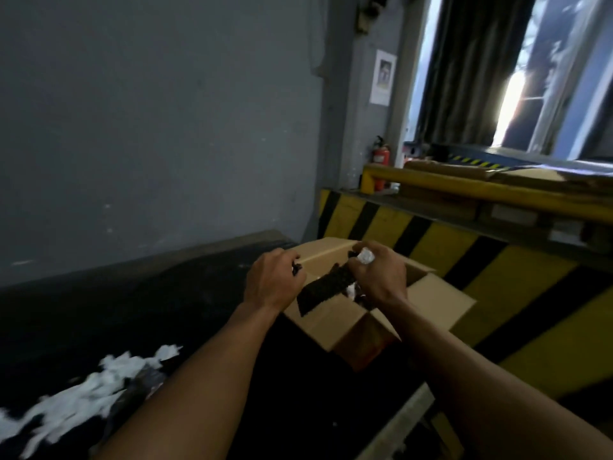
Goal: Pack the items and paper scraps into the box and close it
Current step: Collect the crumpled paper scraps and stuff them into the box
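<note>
The fingers (360, 272) of the right hand (381, 277) are clamped round a white crumpled wad (365, 255) that sticks out at the top; a dark ribbed slab (323, 288) slants from under them over the open cardboard box (441, 303); the left hand (272, 280) curls its fingers on a small dark piece (297, 268), too blurred to identify; the 2 forearms reach forward over the black worktop (166, 310); white paper scraps (99, 383) lie there, well apart from the box.

I see a grey wall (149, 127), a yellow-black striped barrier (441, 260), a red extinguisher (381, 157), and daylight through a curtained window (517, 104).
</note>
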Demonstrator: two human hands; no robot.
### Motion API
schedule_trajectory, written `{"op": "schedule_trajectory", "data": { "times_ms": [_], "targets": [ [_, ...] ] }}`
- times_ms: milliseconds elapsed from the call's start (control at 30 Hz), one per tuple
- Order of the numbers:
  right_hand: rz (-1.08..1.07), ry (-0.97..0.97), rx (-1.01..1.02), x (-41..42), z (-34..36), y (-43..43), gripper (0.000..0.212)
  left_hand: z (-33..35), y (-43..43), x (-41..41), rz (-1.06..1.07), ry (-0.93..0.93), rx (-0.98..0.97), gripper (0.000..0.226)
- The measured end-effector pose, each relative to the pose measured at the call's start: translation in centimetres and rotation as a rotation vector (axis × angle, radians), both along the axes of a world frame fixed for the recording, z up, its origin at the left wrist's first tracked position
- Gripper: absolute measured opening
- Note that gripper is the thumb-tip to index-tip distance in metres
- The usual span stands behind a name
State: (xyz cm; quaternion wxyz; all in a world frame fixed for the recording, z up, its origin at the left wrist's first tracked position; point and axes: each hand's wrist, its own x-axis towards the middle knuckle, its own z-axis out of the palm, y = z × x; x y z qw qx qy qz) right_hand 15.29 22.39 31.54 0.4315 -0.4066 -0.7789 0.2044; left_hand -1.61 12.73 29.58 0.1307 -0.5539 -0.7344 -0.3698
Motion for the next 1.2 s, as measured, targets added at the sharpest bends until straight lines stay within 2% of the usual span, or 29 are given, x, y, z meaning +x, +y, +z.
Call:
{"op": "schedule_trajectory", "data": {
  "times_ms": [33,133,333,533,667,867,1033,1200],
  "targets": [
    [-0.015,-0.013,0.018,1.2,0.1,1.2,0.005,0.2,1.5,1.2,-0.008,0.009,0.013,0.03],
    [-0.06,0.005,0.04,3.9,0.4,4.4,0.019,1.0,5.7,3.6,-0.02,0.02,0.045,0.033],
    [-0.152,0.029,0.04,5.8,-0.2,12.1,0.015,2.2,12.5,5.3,-0.021,0.101,0.058,0.018],
    [-0.213,-0.049,0.091,5.2,0.3,18.2,0.026,2.4,21.1,3.9,-0.033,0.102,0.087,0.02],
    [-0.17,-0.129,0.077,4.1,-0.7,23.0,0.022,1.5,26.6,3.3,-0.085,0.074,0.078,0.021],
    [-0.104,-0.188,0.021,2.6,-3.0,28.5,0.02,-2.6,30.7,1.9,-0.038,0.021,0.046,0.019],
    [0.026,-0.23,-0.053,1.1,-5.0,32.9,0.012,-4.8,32.9,1.2,0.048,-0.017,-0.007,0.032],
    [0.163,-0.164,-0.056,0.5,-7.5,37.1,0.013,-6.4,35.0,1.8,0.182,-0.079,-0.1,0.046]
  ]
}}
